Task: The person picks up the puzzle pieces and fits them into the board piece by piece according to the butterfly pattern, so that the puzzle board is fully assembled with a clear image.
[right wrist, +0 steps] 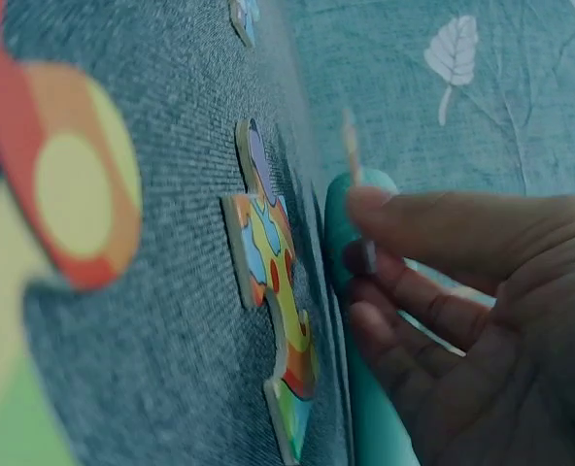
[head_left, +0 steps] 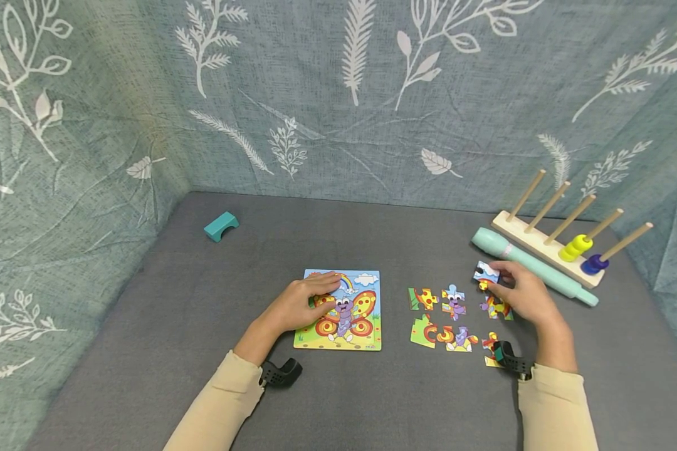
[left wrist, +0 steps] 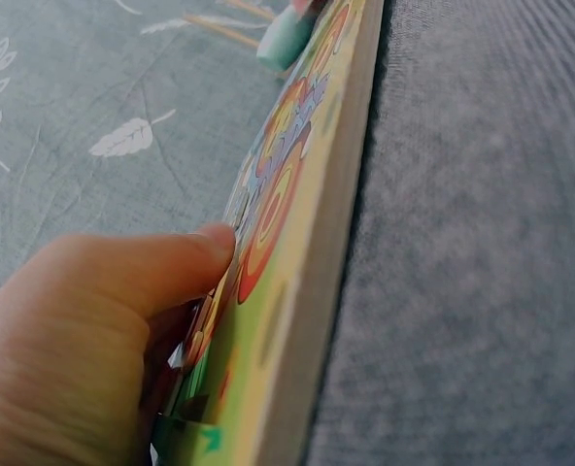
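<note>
My left hand (head_left: 310, 302) rests on the left side of a square butterfly puzzle board (head_left: 367, 341), its fingers lying across the printed picture. In the left wrist view the thumb tip touches the picture, and the board's pale edge (left wrist: 341, 223) shows. My right hand (head_left: 521, 293) pinches a jigsaw piece (head_left: 486, 273) with blue sky and a yellow patch between thumb and fingers. The right wrist view shows this piece edge-on. Just below the right hand, a purple and yellow jigsaw piece (head_left: 495, 308) lies on the table.
Several more loose jigsaw pieces (head_left: 454, 304) lie between the hands; one red and yellow piece (head_left: 489, 344) is partly behind the right wrist camera. Beyond the right hand are a mint-green tube (head_left: 533, 265) and a wooden peg stand (head_left: 533, 238) with yellow and blue beads. A teal arch block (head_left: 221, 226) lies back left.
</note>
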{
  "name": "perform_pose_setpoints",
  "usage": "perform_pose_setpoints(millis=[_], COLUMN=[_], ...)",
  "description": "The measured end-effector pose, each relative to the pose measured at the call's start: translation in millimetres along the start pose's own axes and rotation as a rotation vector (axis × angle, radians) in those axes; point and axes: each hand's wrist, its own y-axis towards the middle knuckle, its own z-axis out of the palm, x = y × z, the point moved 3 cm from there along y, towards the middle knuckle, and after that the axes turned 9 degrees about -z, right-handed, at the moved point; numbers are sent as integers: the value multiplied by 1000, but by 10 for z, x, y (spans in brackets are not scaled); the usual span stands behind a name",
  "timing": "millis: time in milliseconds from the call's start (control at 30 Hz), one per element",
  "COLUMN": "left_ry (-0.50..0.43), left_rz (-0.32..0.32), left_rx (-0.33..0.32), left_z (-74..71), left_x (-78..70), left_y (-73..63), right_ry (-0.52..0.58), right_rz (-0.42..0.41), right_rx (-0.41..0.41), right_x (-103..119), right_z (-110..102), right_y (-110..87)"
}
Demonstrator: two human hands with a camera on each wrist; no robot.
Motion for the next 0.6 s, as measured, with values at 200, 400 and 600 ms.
perform_pose_setpoints(millis=[200,400,600], left_ry=[3,5,6], left_rz=[-5,-5,-6], left_rx=[6,7,9], left_z=[3,0,0], left_x=[4,-1,1], left_y=[-2,-9,-11], right_ry=[16,35,17], right_rz=[6,-60,-165], right_rx=[1,-36,-76], right_x=[78,239,430], right_z=[-39,-23,88], right_y=[3,29,96])
